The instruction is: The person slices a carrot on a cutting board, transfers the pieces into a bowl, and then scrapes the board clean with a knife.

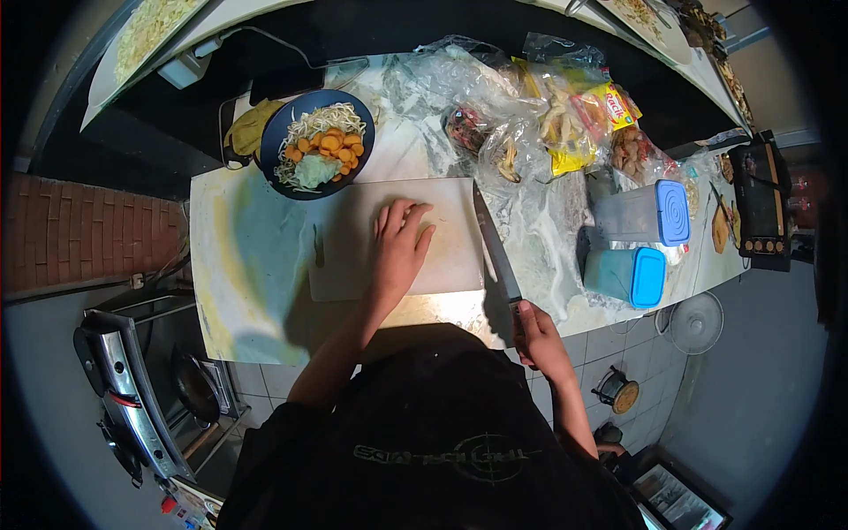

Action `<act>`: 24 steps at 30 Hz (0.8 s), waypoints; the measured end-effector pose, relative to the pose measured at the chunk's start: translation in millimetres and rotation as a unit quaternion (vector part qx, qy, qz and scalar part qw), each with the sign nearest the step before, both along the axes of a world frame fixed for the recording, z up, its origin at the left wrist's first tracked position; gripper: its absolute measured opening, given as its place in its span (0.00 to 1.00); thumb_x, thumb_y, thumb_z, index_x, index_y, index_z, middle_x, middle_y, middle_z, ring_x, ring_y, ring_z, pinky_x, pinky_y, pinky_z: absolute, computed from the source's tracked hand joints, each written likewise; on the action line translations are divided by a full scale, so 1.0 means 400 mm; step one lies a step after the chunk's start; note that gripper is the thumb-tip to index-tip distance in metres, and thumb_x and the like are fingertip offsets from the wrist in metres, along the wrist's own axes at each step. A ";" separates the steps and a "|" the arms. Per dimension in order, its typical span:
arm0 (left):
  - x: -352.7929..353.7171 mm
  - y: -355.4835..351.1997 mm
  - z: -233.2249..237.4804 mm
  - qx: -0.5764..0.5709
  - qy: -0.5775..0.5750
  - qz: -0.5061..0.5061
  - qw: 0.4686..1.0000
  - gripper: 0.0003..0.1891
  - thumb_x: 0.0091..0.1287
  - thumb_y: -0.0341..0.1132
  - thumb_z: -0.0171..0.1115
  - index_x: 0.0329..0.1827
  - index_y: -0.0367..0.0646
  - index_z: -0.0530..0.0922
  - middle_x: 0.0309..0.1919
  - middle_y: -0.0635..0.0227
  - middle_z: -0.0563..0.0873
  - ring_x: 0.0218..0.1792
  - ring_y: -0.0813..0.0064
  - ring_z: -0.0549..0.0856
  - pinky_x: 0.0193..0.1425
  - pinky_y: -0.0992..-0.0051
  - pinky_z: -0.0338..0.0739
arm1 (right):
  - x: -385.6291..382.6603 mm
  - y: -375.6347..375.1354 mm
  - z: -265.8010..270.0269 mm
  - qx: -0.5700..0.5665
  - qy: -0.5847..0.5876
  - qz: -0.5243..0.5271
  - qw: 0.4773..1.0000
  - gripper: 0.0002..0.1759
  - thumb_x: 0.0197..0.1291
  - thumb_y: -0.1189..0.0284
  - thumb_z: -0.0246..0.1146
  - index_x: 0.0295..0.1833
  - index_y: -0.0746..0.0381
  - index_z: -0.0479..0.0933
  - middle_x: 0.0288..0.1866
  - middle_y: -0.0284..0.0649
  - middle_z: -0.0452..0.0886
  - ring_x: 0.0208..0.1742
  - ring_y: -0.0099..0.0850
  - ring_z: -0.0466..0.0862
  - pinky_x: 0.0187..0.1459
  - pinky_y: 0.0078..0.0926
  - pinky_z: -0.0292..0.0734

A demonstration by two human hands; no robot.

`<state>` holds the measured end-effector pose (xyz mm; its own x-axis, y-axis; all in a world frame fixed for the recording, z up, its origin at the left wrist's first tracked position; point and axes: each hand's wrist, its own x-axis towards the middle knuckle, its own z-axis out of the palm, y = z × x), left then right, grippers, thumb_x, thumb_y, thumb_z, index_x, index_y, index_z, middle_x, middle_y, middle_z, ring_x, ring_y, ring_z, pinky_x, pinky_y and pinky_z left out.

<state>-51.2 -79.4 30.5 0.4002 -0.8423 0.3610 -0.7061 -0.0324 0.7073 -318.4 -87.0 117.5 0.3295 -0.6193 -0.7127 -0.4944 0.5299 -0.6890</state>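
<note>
My left hand (403,249) rests on the white cutting board (344,265), fingers slightly bent and thumb apart, with nothing visible in it. At the board's right edge, my right hand (541,340) grips the handle of a long kitchen knife (499,256). Its blade points away from me, alongside the board. Beyond the board sits a dark blue plate (274,146) holding sliced carrots (329,141), bean sprouts (344,112) and a pale green heap (316,170) whose kind I cannot make out.
Clear plastic bags (512,146) of food and a yellow packet (609,108) crowd the marble table's (256,265) back right. Two lidded plastic containers, one with a periwinkle lid (673,212), one with a bright blue lid (647,276), stand at the right. A stove (132,397) is lower left.
</note>
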 end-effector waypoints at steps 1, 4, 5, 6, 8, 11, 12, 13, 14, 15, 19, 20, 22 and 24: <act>0.008 -0.015 0.000 0.023 -0.024 -0.037 0.999 0.15 0.62 0.28 0.70 0.52 0.43 0.81 0.46 0.63 0.78 0.50 0.61 0.79 0.58 0.62 0.72 | 0.004 -0.004 0.008 -0.003 0.009 -0.004 1.000 0.25 0.81 0.50 0.44 0.43 0.60 0.71 0.19 0.27 0.64 0.13 0.16 0.61 0.14 0.18 0.56; 0.022 -0.056 -0.018 0.046 -0.065 -0.081 0.994 0.12 0.61 0.30 0.70 0.47 0.44 0.82 0.46 0.66 0.79 0.49 0.62 0.79 0.59 0.62 0.71 | -0.015 -0.014 -0.011 0.004 -0.022 -0.014 1.000 0.25 0.81 0.49 0.44 0.43 0.60 0.71 0.19 0.27 0.64 0.13 0.16 0.61 0.14 0.19 0.56; 0.031 -0.064 -0.027 0.042 -0.079 -0.103 0.991 0.09 0.61 0.30 0.70 0.43 0.43 0.82 0.45 0.67 0.79 0.49 0.63 0.79 0.59 0.62 0.71 | -0.018 -0.014 -0.017 0.003 -0.023 -0.017 1.000 0.25 0.81 0.49 0.44 0.43 0.60 0.71 0.19 0.27 0.64 0.13 0.16 0.61 0.14 0.19 0.56; 0.036 -0.072 -0.034 0.038 -0.094 -0.126 0.987 0.07 0.60 0.29 0.70 0.40 0.42 0.81 0.44 0.68 0.80 0.49 0.63 0.79 0.58 0.62 0.71 | -0.023 -0.013 -0.024 0.011 -0.027 -0.026 0.999 0.26 0.81 0.49 0.45 0.49 0.61 0.74 0.17 0.26 0.64 0.13 0.17 0.62 0.14 0.19 0.58; 0.040 -0.080 -0.047 0.023 -0.120 -0.138 0.983 0.06 0.61 0.30 0.69 0.37 0.43 0.80 0.43 0.69 0.79 0.49 0.63 0.78 0.57 0.63 0.70 | -0.026 -0.003 -0.034 0.021 -0.033 -0.037 0.999 0.27 0.80 0.49 0.46 0.54 0.63 0.77 0.15 0.25 0.63 0.13 0.17 0.63 0.15 0.18 0.59; 0.048 -0.078 -0.033 -0.004 -0.099 -0.146 0.984 0.05 0.61 0.29 0.68 0.35 0.44 0.79 0.41 0.69 0.79 0.49 0.62 0.79 0.54 0.63 0.71 | -0.033 0.020 -0.073 -0.031 0.007 -0.019 0.999 0.23 0.80 0.54 0.50 0.49 0.64 0.77 0.16 0.32 0.70 0.14 0.27 0.70 0.20 0.27 0.65; 0.051 -0.076 -0.025 -0.018 -0.052 -0.145 0.988 0.05 0.62 0.28 0.68 0.35 0.43 0.79 0.40 0.68 0.79 0.47 0.60 0.79 0.53 0.62 0.72 | -0.032 0.022 -0.079 -0.031 0.003 -0.022 0.999 0.23 0.80 0.54 0.50 0.49 0.64 0.77 0.16 0.32 0.70 0.14 0.27 0.70 0.20 0.27 0.65; 0.056 -0.074 -0.029 -0.019 -0.055 -0.148 0.987 0.05 0.62 0.28 0.68 0.35 0.43 0.79 0.40 0.68 0.79 0.47 0.60 0.79 0.53 0.62 0.72 | -0.026 0.025 -0.083 -0.131 0.050 0.040 0.989 0.22 0.79 0.55 0.52 0.47 0.65 0.76 0.18 0.39 0.74 0.17 0.36 0.74 0.22 0.32 0.68; 0.062 -0.069 -0.039 -0.022 -0.008 -0.118 0.993 0.04 0.64 0.27 0.67 0.36 0.42 0.79 0.38 0.67 0.80 0.44 0.61 0.80 0.49 0.63 0.74 | -0.016 0.029 -0.084 -0.228 0.096 0.100 0.964 0.20 0.78 0.57 0.53 0.46 0.66 0.75 0.21 0.47 0.78 0.19 0.45 0.77 0.24 0.37 0.70; 0.065 -0.064 -0.025 -0.025 0.040 -0.087 0.995 0.03 0.65 0.26 0.67 0.37 0.41 0.79 0.36 0.65 0.81 0.40 0.61 0.81 0.46 0.64 0.75 | 0.010 0.023 -0.055 -0.201 0.127 0.103 0.966 0.18 0.76 0.60 0.56 0.44 0.66 0.74 0.28 0.57 0.81 0.29 0.59 0.81 0.31 0.47 0.75; 0.074 -0.022 0.029 0.032 0.166 -0.032 0.985 0.02 0.70 0.27 0.64 0.41 0.39 0.79 0.32 0.63 0.83 0.32 0.66 0.80 0.40 0.69 0.75 | 0.053 0.026 -0.130 -0.351 0.133 0.116 0.920 0.15 0.73 0.64 0.60 0.48 0.67 0.73 0.29 0.57 0.81 0.36 0.61 0.83 0.36 0.52 0.76; 0.081 -0.013 0.026 0.037 0.150 -0.022 0.988 0.03 0.70 0.27 0.64 0.42 0.38 0.79 0.32 0.63 0.83 0.31 0.69 0.80 0.39 0.71 0.75 | 0.061 0.017 -0.142 -0.353 0.129 0.115 0.919 0.15 0.73 0.64 0.60 0.48 0.67 0.73 0.29 0.57 0.81 0.36 0.61 0.83 0.36 0.52 0.76; 0.096 0.003 0.018 0.043 0.133 -0.010 0.990 0.03 0.71 0.28 0.63 0.43 0.38 0.79 0.32 0.63 0.84 0.29 0.72 0.79 0.37 0.72 0.74 | 0.077 0.001 -0.152 -0.403 0.140 0.142 0.893 0.15 0.72 0.64 0.61 0.51 0.67 0.73 0.37 0.57 0.83 0.38 0.60 0.83 0.38 0.52 0.78; 0.105 0.023 0.006 0.030 0.131 0.031 0.990 0.04 0.72 0.29 0.63 0.43 0.38 0.79 0.32 0.63 0.83 0.30 0.71 0.80 0.37 0.72 0.74 | 0.082 -0.011 -0.143 -0.415 0.155 0.164 0.882 0.17 0.72 0.64 0.61 0.54 0.68 0.72 0.41 0.56 0.83 0.41 0.56 0.84 0.39 0.50 0.80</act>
<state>-9.2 -70.3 32.8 0.5256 -0.8298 0.1876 -0.4938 -0.1180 0.8615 -285.6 -91.5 60.4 0.4563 -0.8776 -0.1468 -0.7601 -0.2987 -0.5771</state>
